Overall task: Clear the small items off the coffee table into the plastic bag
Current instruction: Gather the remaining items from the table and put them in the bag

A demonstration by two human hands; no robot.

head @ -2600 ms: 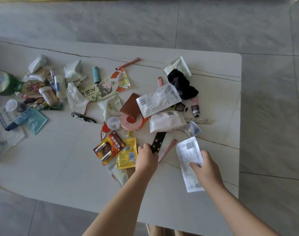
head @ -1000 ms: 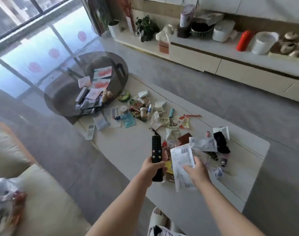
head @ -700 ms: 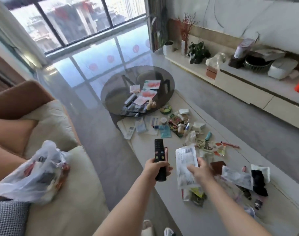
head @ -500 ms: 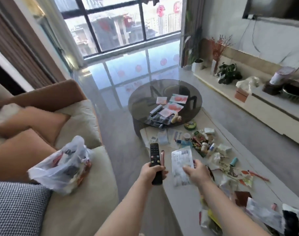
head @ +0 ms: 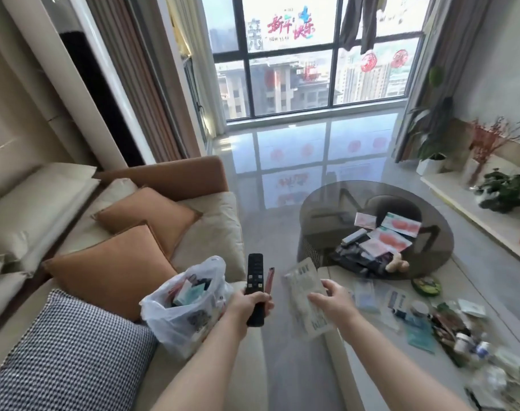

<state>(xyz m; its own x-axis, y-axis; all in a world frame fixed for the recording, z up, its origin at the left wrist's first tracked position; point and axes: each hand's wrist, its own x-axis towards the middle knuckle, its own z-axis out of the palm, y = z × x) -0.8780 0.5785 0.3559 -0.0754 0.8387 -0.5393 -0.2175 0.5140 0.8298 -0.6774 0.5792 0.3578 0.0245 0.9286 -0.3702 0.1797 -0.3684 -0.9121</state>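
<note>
The left hand grips a remote and pink stick beside the bag on the sofa; the right hand pinches a packet. Dropped together, they may miss the floppy opening. Clutter remains on the surface.

- Large dark-framed window pane: red Chinese characters read "新年快乐", with small Latin letters "NEW YEAR" beneath; a further dark character at their left edge, cut off, unreadable.
- Round red paper decals on the right-hand pane: pattern only, no legible characters.
- White printed plastic packet held in the right hand: print blurred, unreadable.
</note>
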